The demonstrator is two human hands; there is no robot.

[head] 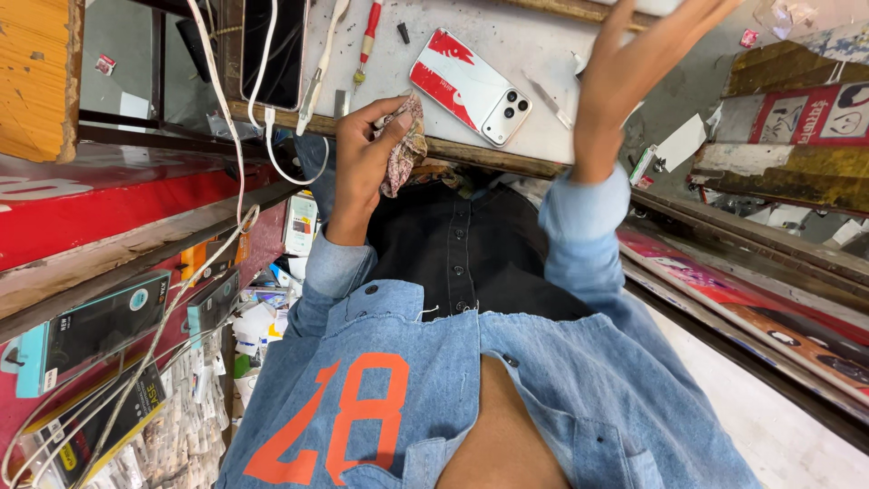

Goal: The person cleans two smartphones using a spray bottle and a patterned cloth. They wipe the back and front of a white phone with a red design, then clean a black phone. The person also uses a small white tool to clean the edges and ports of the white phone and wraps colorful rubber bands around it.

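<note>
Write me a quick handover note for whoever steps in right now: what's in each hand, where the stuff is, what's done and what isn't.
Left hand: closed on a crumpled patterned cloth, at the near edge of the white table.
Right hand: raised over the table, fingers spread, holding nothing; fingertips out of frame.
Red and white phone: lies back up on the table between the hands, touched by neither.
Red-handled screwdriver and a black phone on a white cable lie further left.
Done: cloth picked up.
Left: the cloth has not yet met the red and white phone.
</note>
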